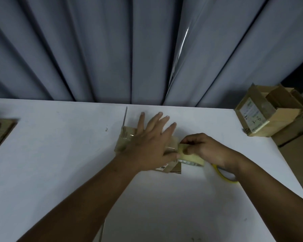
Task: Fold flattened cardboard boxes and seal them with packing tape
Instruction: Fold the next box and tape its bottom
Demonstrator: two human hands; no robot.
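Left hand (pixel 147 140) pressing flat, fingers (pixel 157 119) straight, pinning the cardboard box (pixel 125 139) mid-bench (pixel 59 154). Right hand (pixel 201 149), at box's 3 o'clock, gripping tape roll (pixel 191 157), probably pulling tape taut.

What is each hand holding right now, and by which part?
The right hand pinches the tape roll by its rim. The left hand grips nothing; it lies flat on the cardboard box.

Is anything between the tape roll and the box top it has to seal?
Only the left hand, spread flat on top of the cardboard box, lies along the tape's path. The right hand holds the tape roll at the box's right edge; nothing else intervenes.
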